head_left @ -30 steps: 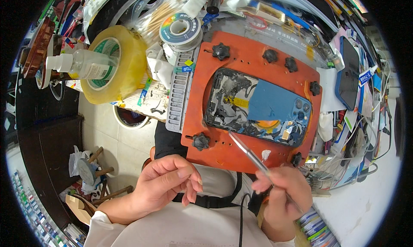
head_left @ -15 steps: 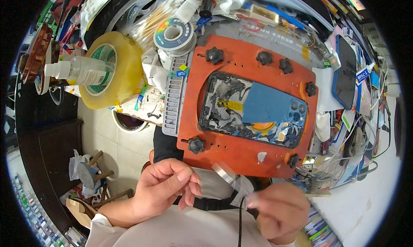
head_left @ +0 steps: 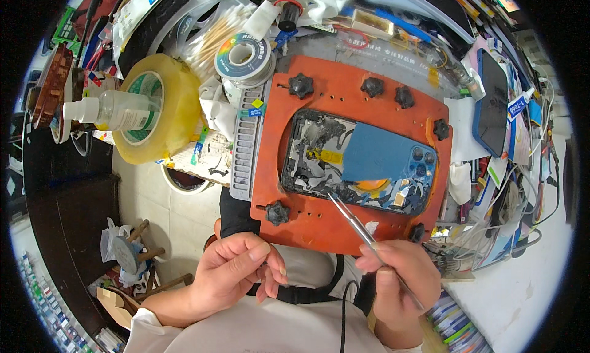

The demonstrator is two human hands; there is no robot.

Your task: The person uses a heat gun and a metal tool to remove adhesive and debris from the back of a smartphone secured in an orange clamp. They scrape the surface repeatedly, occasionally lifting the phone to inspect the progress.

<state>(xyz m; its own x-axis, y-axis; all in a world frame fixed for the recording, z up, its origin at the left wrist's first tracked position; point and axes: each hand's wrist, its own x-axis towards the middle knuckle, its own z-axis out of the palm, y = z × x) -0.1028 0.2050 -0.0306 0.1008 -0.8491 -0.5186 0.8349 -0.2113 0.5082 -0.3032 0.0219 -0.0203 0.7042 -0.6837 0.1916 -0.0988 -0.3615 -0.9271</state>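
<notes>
In my right hand (head_left: 402, 276) is a pair of metal tweezers (head_left: 362, 230), slanting up to the left, with its tips at the lower edge of a phone (head_left: 362, 159). The phone's back is partly bared: a blue panel (head_left: 378, 150) covers the right portion beside the camera lenses, while the left shows dark, torn residue and a yellow patch. It lies in an orange holder plate (head_left: 319, 227) with black star knobs. My left hand (head_left: 236, 270) is curled in front of my body, below the plate, thumb against the bent fingers; whatever they hold is hidden.
Left of the plate stand a big yellow tape roll (head_left: 187, 107), a clear bottle (head_left: 120, 110) and a solder wire spool (head_left: 243, 58). Cotton swabs (head_left: 224, 30) lie behind. To the right are another phone (head_left: 491, 104), a glue tube (head_left: 521, 103) and tangled cables (head_left: 491, 242).
The tweezers have swung up from below the plate to the phone's lower edge, and my right hand is no longer blurred. The left hand stays put. The view has shifted slightly.
</notes>
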